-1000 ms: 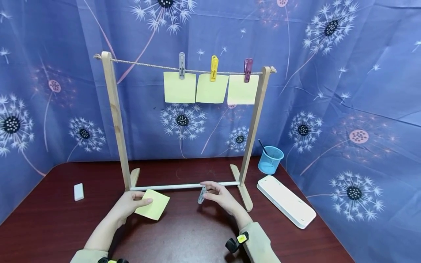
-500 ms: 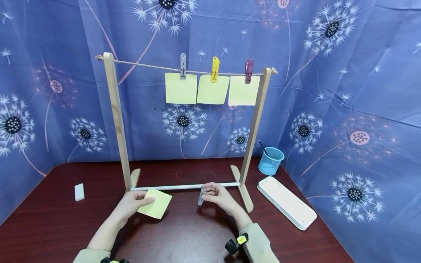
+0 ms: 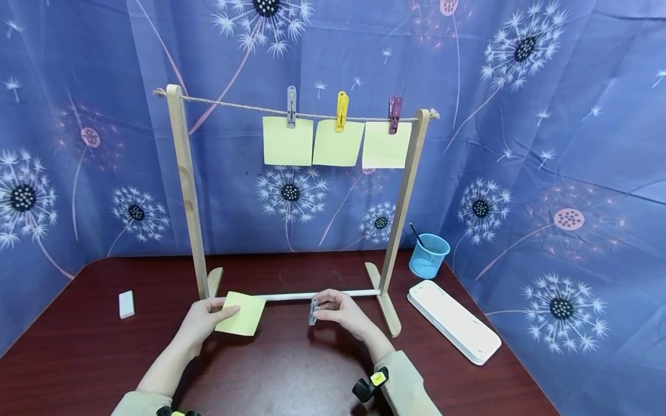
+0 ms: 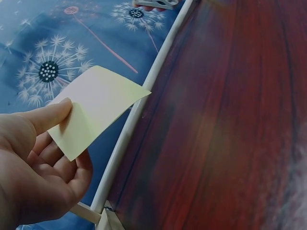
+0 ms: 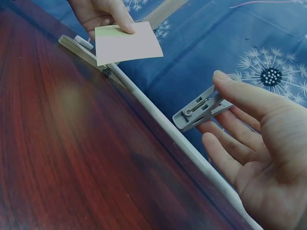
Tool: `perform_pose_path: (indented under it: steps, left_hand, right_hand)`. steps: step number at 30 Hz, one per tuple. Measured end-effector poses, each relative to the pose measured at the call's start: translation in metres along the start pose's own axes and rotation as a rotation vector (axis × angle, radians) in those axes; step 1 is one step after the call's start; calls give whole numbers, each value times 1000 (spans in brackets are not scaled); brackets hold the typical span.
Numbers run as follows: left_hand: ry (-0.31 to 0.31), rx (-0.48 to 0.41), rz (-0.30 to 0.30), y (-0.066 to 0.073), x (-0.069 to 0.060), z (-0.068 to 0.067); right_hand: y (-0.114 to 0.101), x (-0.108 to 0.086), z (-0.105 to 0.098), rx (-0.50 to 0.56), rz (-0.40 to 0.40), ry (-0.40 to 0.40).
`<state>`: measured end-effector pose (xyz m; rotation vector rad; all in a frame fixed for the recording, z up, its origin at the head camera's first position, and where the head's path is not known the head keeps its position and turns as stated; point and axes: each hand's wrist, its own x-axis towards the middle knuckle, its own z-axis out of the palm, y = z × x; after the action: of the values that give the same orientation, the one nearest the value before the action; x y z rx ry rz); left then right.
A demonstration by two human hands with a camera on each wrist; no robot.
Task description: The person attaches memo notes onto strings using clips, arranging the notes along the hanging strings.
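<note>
My left hand (image 3: 202, 321) pinches a yellow sticky note (image 3: 241, 315) by one edge, thumb on its face and fingers behind, as the left wrist view shows. In my right hand (image 3: 340, 312) a grey plastic clothespin (image 5: 199, 111) is pinched by its handle end between thumb and fingers. The note and the clothespin are apart, both held above the table near the rack's white bottom bar (image 3: 291, 297). Overhead, three more notes hang side by side on a rope (image 3: 229, 105), under a grey clothespin (image 3: 291, 107), a yellow clothespin (image 3: 341, 111) and a purple clothespin (image 3: 395, 115).
The rope runs between two wooden posts (image 3: 188, 196) standing on the dark red table (image 3: 291, 375). At the right are a blue mesh cup (image 3: 429, 256) holding a dark stick and a long white case (image 3: 454, 322). A small white block (image 3: 126, 304) lies left.
The left hand has raised and turned the sticky note a little. The right hand has shifted slightly left with the clothespin, which now stands more upright. Both grips stay the same.
</note>
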<state>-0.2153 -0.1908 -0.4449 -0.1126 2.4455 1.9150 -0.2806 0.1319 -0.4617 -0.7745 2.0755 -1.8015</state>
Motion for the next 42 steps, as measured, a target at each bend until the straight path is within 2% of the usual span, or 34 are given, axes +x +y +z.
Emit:
perform_pose_path:
  steps: [4, 7, 13, 18, 21, 28, 32, 37, 42]
  left_hand:
    - [3, -58, 4, 0, 2, -1]
    - [25, -68, 21, 3, 3, -2]
    - [59, 16, 54, 11, 4, -6]
    - [67, 91, 92, 20, 6, -12]
    - [88, 132, 117, 31, 7, -18]
    - [128, 54, 169, 59, 11, -28]
    - [137, 55, 225, 75, 14, -29]
    - [181, 106, 280, 94, 15, -29]
    - [228, 137, 351, 117, 15, -31]
  right_hand:
    - [-5, 5, 2, -9, -5, -8]
    - [-11, 10, 4, -24, -27, -3]
    - [-28, 21, 10, -93, -44, 5]
    - [-47, 29, 12, -179, -75, -31]
    - [-61, 35, 12, -226, -111, -38]
    - [-100, 52, 17, -290, -216, -24]
    - [-127, 61, 18, -327, -251, -32]
    - [-157, 70, 17, -462, -309, -41]
    - [-188, 77, 16, -583, -432, -64]
